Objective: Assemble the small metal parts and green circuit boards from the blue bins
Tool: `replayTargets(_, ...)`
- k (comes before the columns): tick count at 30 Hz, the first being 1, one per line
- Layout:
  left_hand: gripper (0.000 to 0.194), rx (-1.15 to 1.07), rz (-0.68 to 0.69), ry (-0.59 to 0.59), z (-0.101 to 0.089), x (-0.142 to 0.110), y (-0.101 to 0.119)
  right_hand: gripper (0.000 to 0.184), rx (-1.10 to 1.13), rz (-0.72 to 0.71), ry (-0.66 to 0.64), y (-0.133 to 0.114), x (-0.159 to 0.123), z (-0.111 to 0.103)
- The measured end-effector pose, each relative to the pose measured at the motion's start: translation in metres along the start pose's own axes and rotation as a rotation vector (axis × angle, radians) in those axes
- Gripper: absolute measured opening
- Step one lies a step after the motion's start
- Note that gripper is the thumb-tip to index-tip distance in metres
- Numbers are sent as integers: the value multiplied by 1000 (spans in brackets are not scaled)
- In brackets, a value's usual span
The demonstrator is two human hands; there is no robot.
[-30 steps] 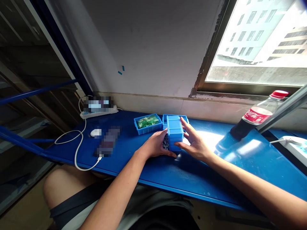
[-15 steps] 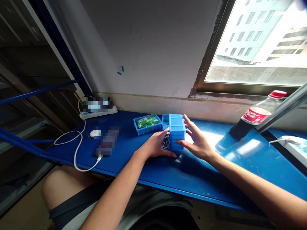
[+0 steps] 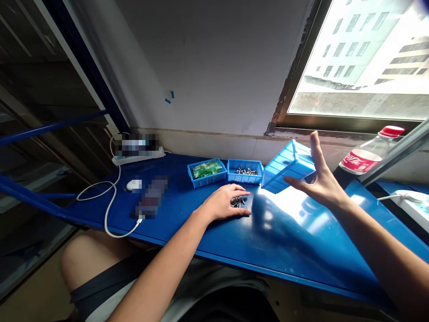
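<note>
My left hand [image 3: 224, 202] rests on the blue table, its thumb and fingers apart in a curve around a small pile of screws [image 3: 237, 202], which lies partly hidden by the hand. My right hand [image 3: 321, 179] grips a blue plastic bin [image 3: 284, 167] tipped on a slant, thumb against its near side and one finger raised; the other fingers are hidden behind it. Just beyond my left hand, a second blue bin [image 3: 230, 175] holds small metal fasteners [image 3: 247, 171]. Beside it on the left, a third blue bin [image 3: 204, 181] contains green packets [image 3: 208, 168].
A cola bottle [image 3: 360, 161] stands at the right, near a slanted metal bar and a white power strip [image 3: 412, 208]. Toward the left lie a blurred phone [image 3: 152, 197] on a white cable [image 3: 114, 210], a white mouse-like object [image 3: 134, 185] and another power strip [image 3: 140, 157].
My right hand has carried the bin off to the right and tilted it, uncovering the screw pile and the bin of fasteners. My left hand has let go of the bin and stayed by the screws.
</note>
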State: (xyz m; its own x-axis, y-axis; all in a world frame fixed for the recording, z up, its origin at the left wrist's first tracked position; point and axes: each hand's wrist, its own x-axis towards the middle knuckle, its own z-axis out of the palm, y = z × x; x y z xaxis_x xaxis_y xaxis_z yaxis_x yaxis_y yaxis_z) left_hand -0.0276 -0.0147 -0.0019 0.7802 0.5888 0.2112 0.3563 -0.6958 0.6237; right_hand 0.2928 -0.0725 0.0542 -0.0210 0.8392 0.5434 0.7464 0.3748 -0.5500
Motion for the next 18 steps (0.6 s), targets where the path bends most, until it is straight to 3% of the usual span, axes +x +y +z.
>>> replayTargets(5,40,-11,12,-16,2,-1,-3,106,-94,23,17,14,4,-12)
replayTargets(10,31,-38,8,-1,3,-1,-3,135,-166,213,-38,30,7,-16)
replayTargets(14,21,-55,-4,2,2,-2,-1,139,-279,411,-172,46,7,-16)
replayTargets(18,15,-55,-12,-2,1,-2,0,141,-444,447,-337,65,4,-18)
